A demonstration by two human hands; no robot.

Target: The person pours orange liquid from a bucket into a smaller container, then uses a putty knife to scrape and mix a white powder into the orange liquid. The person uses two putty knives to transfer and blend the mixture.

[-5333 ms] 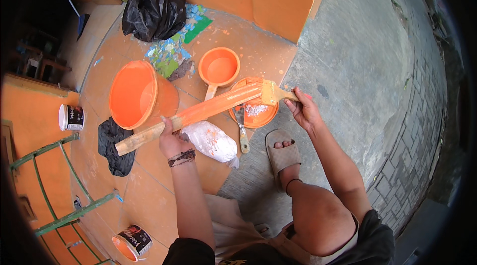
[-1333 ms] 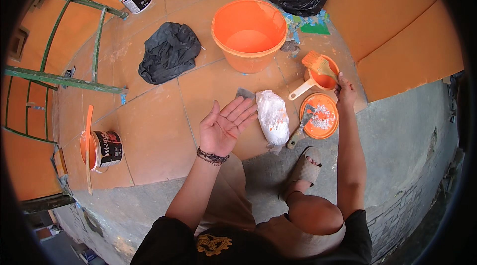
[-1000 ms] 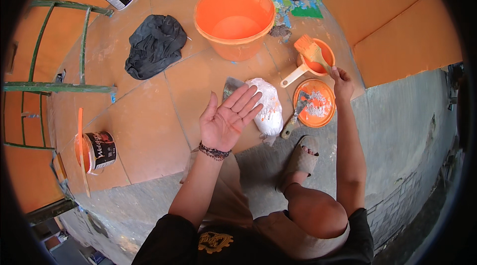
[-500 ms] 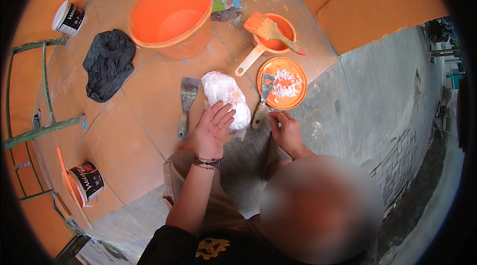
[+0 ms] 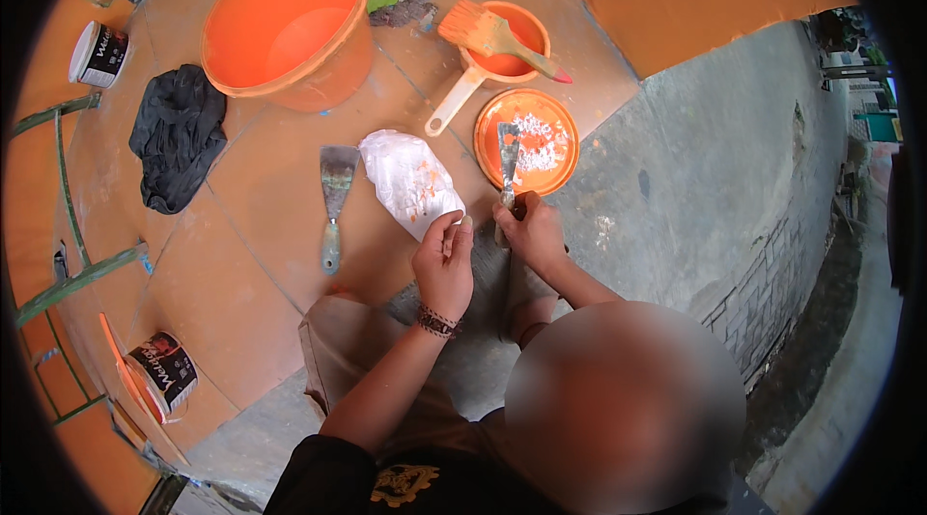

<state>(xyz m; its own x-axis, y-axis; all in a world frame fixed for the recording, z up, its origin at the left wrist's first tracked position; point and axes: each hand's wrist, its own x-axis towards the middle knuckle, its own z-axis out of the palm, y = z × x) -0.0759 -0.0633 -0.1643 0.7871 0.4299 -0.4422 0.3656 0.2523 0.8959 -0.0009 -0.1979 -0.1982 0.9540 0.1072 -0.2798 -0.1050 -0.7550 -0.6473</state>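
1. The tiled floor [image 5: 275, 177] carries nearly everything, bare grey concrete running alongside it.
2. A green frame [image 5: 87, 278] juts in at the left.
3. The orange bucket [image 5: 343, 69] stands furthest up, open, orange inside.
4. Beside it lies a crumpled black cloth [image 5: 179, 139].
5. Lower left, I see a tub [image 5: 162, 370] with an orange-coated stick [image 5: 124, 361] against it.
6. A white bag [image 5: 410, 182], flecked orange, lies in front of the person.
7. The dipper [image 5: 454, 102] sits near the round orange lid [image 5: 491, 129], its handle pointing towards the person.
8. The left hand [image 5: 444, 269] is at the bag's near end, fingers curled towards the thumb; whether it grips anything, I can't tell.
9. The right hand [image 5: 534, 233] is closed around a scraper's handle.
10. A brush [image 5: 497, 37] rests across the dipper.
11. That held scraper [image 5: 508, 158] has its blade over the lid; a second scraper [image 5: 335, 192] lies left of the bag.
12. White flakes [image 5: 543, 143] speckle the lid.
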